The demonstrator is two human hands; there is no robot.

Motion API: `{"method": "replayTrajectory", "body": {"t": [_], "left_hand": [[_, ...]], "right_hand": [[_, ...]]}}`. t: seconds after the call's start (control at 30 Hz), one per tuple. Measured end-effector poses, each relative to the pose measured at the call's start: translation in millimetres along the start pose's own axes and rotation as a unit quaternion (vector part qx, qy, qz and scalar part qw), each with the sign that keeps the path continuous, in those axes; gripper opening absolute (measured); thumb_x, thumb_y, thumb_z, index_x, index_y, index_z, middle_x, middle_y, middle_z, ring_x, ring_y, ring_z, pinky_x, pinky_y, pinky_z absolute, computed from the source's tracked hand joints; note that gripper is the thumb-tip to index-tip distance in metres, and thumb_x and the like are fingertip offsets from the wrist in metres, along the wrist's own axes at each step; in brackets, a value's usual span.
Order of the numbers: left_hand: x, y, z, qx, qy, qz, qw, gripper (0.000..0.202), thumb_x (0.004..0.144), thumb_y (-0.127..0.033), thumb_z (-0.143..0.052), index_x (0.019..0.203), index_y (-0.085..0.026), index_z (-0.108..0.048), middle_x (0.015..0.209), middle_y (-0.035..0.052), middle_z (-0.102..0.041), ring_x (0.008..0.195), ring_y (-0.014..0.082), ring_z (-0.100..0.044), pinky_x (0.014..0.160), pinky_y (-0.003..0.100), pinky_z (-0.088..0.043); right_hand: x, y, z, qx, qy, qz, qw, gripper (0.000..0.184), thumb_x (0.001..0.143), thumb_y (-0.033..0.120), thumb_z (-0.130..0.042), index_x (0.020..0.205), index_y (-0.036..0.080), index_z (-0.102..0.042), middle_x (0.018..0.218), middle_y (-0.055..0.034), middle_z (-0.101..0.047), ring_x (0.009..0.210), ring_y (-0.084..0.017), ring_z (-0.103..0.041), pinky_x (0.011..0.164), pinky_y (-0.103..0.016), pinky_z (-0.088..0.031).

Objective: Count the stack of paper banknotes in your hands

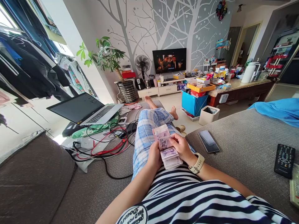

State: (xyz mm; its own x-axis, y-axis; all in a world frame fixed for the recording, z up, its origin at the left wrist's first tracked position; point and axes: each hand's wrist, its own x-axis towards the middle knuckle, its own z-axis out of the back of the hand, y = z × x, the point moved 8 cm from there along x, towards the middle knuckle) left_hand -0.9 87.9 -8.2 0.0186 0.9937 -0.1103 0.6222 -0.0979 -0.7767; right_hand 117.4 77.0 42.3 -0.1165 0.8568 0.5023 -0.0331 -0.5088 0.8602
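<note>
- Banknotes (165, 145) are held in a fanned stack above the lap, close to the striped shirt (184, 186); the slant toward the wearer probably keeps the printed faces readable.
- The left hand (154, 155) has its fingers curled on the stack's left side, grasping it; this seems to be the supporting grip, keeping the loose paper from spreading.
- The right hand (181, 146) has its thumb and fingers pinching the stack from the right, near the middle, where single notes can likely be kept apart. How many notes sit between these fingers I cannot tell.
- Both forearms run inward over the shirt, presumably for steadiness; a pale watch (196, 163) circles the right wrist.
- A phone (208, 141) lies near the front left corner of the sofa (243, 143) section at the right, apparently within easy reach but apart from the notes.
- A remote (284, 160) lies farther toward that section's right side, well apart from the hands.
- The laptop (101, 114) stands by the left edge of the seat, on green cloth (81, 132), with tangled cables (112, 151) beside it, likely because its chargers lie there.
</note>
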Motion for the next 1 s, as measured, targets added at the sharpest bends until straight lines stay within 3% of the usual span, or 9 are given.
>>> {"method": "replayTrajectory", "body": {"t": [0.2,0.67,1.0], "left_hand": [[-1.7,-2.6,0.1,-0.022,-0.026,0.012,0.999,0.023,0.066,-0.024,-0.065,0.085,-0.012,-0.066,0.079,0.0082,-0.072,0.081,0.0255,-0.069,0.077,0.037,-0.054],[-1.2,-0.6,1.1,-0.025,-0.022,0.01,0.999,0.02,0.066,-0.023,-0.065,0.083,-0.012,-0.066,0.078,0.0078,-0.072,0.078,0.0246,-0.069,0.075,0.036,-0.054],[2.8,2.7,7.0,-0.037,-0.029,0.008,0.999,0.019,0.066,-0.022,-0.067,0.082,-0.012,-0.065,0.075,0.0043,-0.069,0.066,0.0177,-0.065,0.075,0.032,-0.053]], "right_hand": [[-0.1,4.2,-0.6,-0.013,0.005,0.001,1.0,0.028,0.092,0.043,-0.048,0.08,0.019,-0.058,0.071,-0.0006,-0.059,0.067,-0.016,-0.056,0.062,-0.026,-0.044],[-1.2,2.7,0.0,-0.008,0.004,-0.011,1.0,0.035,0.091,0.048,-0.048,0.075,0.019,-0.057,0.067,0.0003,-0.057,0.064,-0.015,-0.053,0.059,-0.025,-0.043],[-1.4,-0.5,4.7,0.014,-0.025,-0.005,1.0,0.027,0.088,0.046,-0.054,0.082,0.02,-0.058,0.072,-0.0009,-0.06,0.068,-0.017,-0.057,0.062,-0.027,-0.047]]}}
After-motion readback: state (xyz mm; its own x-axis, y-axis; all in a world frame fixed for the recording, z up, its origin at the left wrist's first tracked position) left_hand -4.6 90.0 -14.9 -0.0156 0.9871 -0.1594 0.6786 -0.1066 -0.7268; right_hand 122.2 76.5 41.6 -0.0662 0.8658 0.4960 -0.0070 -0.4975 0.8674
